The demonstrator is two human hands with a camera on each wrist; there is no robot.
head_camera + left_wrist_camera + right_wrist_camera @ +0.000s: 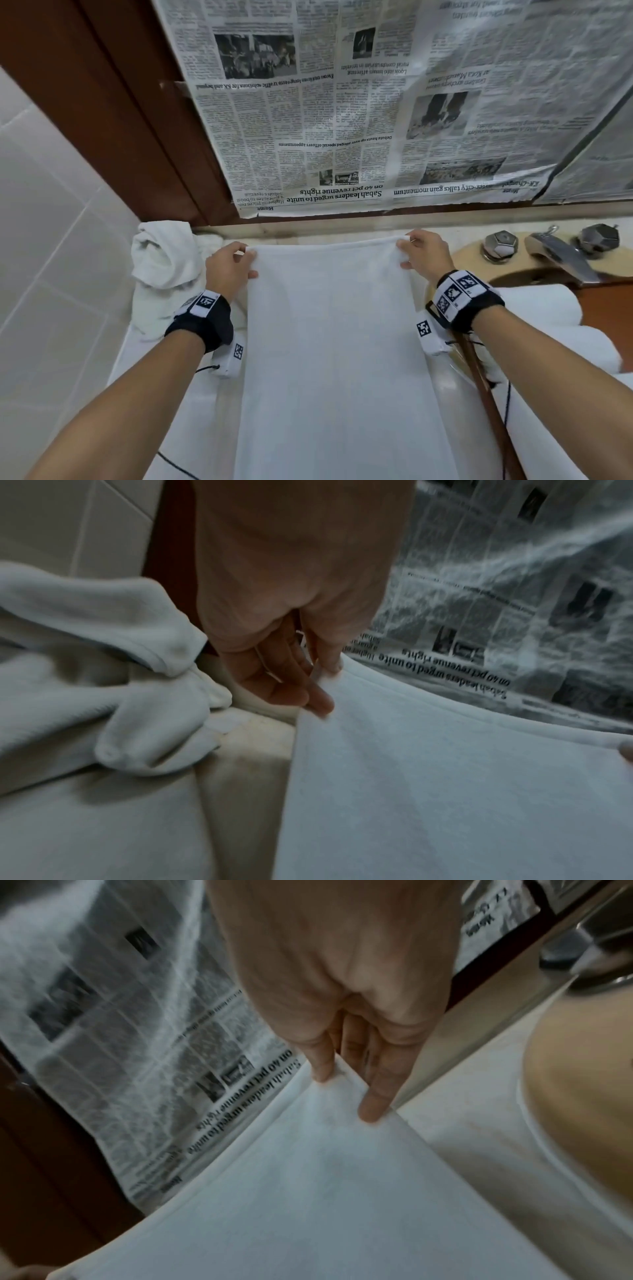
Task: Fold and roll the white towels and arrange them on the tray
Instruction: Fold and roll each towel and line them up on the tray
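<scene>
The left hand and the right hand each pinch one far corner of a long white towel that runs as a flat strip from the far edge of the tabletop back toward the person. The left wrist view shows the left grip narrow, thumb on top and fingertips under the towel's hemmed corner. In the right wrist view the right grip is just as narrow: the thumb presses the top of the corner and a finger lies along the side edge of the towel. The far hem stretches straight between the two grips and stands slightly lifted at both corners.

Just outside the left grip, on the side away from the right one, lies a crumpled white towel in a loose heap on the tabletop; the left wrist camera shows its folds near the fingers but not touching them. Outside the right grip, toward the person's right, a rolled white towel lies on a brown tray, whose rim runs under the right wrist. Beyond that roll, farther from the right grip, are a metal tap and two faceted knobs at the edge of a beige basin.

Past both grips, a sheet of newspaper hangs upside down on the wall, its lower edge close above the towel's far hem. White wall tiles stand beyond the left grip.
</scene>
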